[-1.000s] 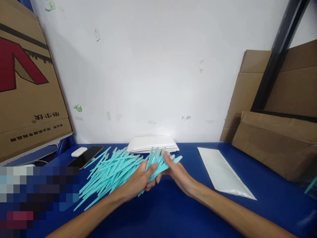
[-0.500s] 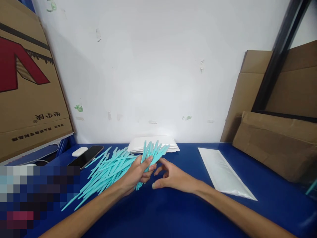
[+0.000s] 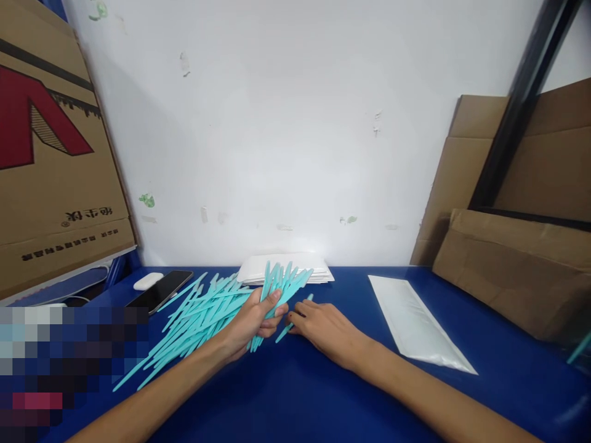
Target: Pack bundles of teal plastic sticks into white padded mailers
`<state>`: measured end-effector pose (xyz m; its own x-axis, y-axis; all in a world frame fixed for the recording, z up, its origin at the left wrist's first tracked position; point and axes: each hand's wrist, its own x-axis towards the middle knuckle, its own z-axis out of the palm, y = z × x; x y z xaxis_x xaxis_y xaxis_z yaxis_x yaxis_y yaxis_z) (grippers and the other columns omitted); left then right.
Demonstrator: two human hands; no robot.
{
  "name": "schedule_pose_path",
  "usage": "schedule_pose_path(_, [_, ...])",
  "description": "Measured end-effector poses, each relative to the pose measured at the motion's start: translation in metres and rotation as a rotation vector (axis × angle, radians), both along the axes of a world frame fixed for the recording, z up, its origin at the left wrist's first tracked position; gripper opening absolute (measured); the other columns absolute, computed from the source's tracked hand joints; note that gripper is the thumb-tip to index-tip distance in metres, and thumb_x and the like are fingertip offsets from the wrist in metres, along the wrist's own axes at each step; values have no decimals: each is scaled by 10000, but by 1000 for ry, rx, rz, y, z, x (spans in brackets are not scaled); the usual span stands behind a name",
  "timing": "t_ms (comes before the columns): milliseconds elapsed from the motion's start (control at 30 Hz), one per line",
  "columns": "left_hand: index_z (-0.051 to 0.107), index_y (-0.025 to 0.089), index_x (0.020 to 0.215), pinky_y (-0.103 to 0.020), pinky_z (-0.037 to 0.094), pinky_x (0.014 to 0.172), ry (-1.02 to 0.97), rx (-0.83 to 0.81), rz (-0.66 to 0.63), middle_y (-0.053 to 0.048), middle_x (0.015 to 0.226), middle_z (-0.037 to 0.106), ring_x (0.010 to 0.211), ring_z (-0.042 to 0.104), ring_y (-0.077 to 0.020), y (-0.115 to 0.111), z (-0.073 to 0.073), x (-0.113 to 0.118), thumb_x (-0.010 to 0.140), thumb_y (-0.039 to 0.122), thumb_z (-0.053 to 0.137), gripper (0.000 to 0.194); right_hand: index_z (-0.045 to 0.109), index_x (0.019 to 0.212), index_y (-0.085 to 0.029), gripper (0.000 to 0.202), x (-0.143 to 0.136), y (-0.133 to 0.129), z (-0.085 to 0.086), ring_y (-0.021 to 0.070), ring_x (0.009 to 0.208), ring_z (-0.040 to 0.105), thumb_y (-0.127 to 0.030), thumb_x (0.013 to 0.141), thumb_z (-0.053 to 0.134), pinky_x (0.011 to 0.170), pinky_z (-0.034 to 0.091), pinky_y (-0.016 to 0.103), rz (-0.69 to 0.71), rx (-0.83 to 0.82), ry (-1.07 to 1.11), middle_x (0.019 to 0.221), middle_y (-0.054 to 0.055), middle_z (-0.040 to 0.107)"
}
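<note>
My left hand [image 3: 262, 314] is closed round a fanned bunch of thin turquoise sticks [image 3: 287, 284], their tips pointing up and right. Just right of it, my right hand [image 3: 318, 323] has its fingers bent down round a single turquoise stick [image 3: 284, 333], whose two ends show on either side of the fingers. A loose pile of the same sticks [image 3: 198, 326] lies on the blue table to the left, partly behind my left forearm. Behind the bunch lies a stack of white envelopes [image 3: 258, 268].
A filled white packet [image 3: 420, 326] lies on the blue table [image 3: 295, 400] at the right. A phone [image 3: 168, 289] and a white case [image 3: 148, 281] are at the left. Cardboard boxes [image 3: 55, 203] flank both sides; a white wall stands behind.
My right hand has turned palm down and its fingers have closed on a single stick. My left hand with the bunch has shifted very slightly left.
</note>
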<state>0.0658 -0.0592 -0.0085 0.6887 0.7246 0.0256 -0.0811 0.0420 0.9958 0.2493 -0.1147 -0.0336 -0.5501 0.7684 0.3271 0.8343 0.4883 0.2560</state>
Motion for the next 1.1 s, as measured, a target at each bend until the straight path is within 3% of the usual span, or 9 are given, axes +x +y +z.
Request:
schedule_pose_path(300, [367,207,826,-163,118,420,16,-15,37,82,691,429,469,184,-10,4,-3,0,866,570,654,465,583,942,-162,106,-2,-4,5,209,838,594,-132,998,499,521,387,300,81,114,-158,868,71,642])
schedule_pose_path(433, [368,206,830,-167,121,421,20,-23,56,83,682,425,473,184,-15,5,-4,-1,874,563,645,455,580,1026,-188,185,1,-13,13,159,621,557,-75,985,440,428,259,305,105,154,-177,730,16,632])
schedule_pose_path(600, [381,205,852,-169,132,427,1,-31,50,88,678,420,478,177,-20,7,-9,-1,874,557,645,440,637,1074,-239,280,-3,-30,30,128,553,513,-114,996,398,435,226,308,281,268,-1,715,7,664])
schedule_pose_path(733, [397,205,874,-164,151,436,-13,-51,60,69,724,471,491,236,-21,7,-12,-1,854,551,669,441,687,1031,-284,275,-5,-37,38,132,605,565,-171,1003,438,451,267,291,367,226,110,856,26,742])
schedule_pose_path(900, [430,204,874,-166,176,436,-8,-77,91,83,675,449,468,282,-23,4,-11,0,811,542,713,445,713,1026,-270,299,-1,-34,34,188,898,685,-172,1007,431,582,437,285,329,128,197,1178,79,732])
schedule_pose_path(1000, [432,210,888,-163,175,433,-5,-113,115,99,640,412,454,293,-27,0,-11,2,792,532,732,451,716,990,-266,291,-2,-30,30,185,952,690,-133,994,457,663,492,273,330,113,276,1129,69,745])
schedule_pose_path(1100, [427,213,899,-156,153,432,1,-163,120,102,634,404,447,293,-24,-3,-9,3,785,515,740,450,700,930,-217,260,-4,-26,26,151,870,695,-78,972,485,651,508,244,391,300,172,1034,53,760])
